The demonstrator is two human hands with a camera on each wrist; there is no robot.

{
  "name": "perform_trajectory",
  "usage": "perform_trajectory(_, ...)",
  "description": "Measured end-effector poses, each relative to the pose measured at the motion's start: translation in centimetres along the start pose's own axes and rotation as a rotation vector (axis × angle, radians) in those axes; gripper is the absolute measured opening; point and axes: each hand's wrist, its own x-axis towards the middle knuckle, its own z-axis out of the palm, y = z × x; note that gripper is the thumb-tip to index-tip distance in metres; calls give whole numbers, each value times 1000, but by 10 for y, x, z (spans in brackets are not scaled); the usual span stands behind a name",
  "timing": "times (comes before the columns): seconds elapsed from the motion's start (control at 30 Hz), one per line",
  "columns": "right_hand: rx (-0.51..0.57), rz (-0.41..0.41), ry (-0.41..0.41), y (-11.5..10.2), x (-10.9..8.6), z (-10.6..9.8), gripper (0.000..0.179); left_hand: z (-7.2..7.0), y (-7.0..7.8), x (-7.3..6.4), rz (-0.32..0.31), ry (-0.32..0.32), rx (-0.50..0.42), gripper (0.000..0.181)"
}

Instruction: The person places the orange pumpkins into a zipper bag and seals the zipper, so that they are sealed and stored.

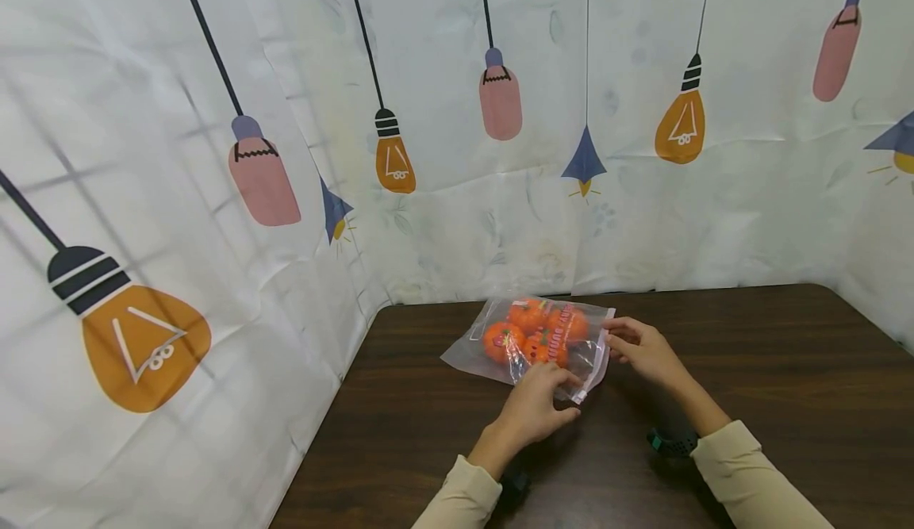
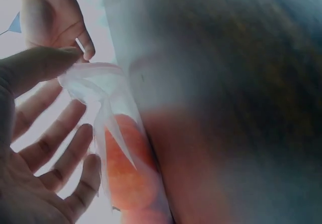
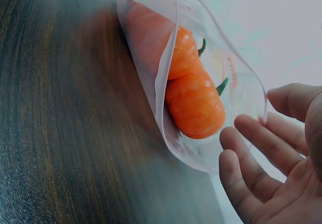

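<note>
A clear slider zip bag (image 1: 471, 350) lies on the table, red lettering across its top. Inside are several orange, pumpkin-shaped pieces (image 3: 195, 107) with green stems; some carry small faces. The mouth gapes to the right. At its near corner, beside the white slider (image 1: 579, 396), is my left hand (image 1: 531, 410), thumb and fingers apart around the rim. My right hand (image 1: 646, 353) touches the far part of the mouth; thumb and index fingertip meet the rim (image 3: 265, 105) with a gap between them. The remaining fingers of both hands are loosely extended.
The dark wood-grain table (image 1: 400, 450) runs back to a white cloth (image 1: 443, 251) printed with hanging lamps. Another cloth panel stands along the left edge. Dark bands, one with a green part (image 1: 671, 442), sit at the wrists.
</note>
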Motion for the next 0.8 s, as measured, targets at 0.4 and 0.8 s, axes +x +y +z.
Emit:
perform_trajectory(0.4, -47, 32, -28, 3, 0, -3, 43, 4, -2, 0, 46, 39, 174, 14)
perform_trajectory(0.8, -135, -32, -21, -12, -2, -11, 36, 6, -2, 0, 85, 173, 170, 7)
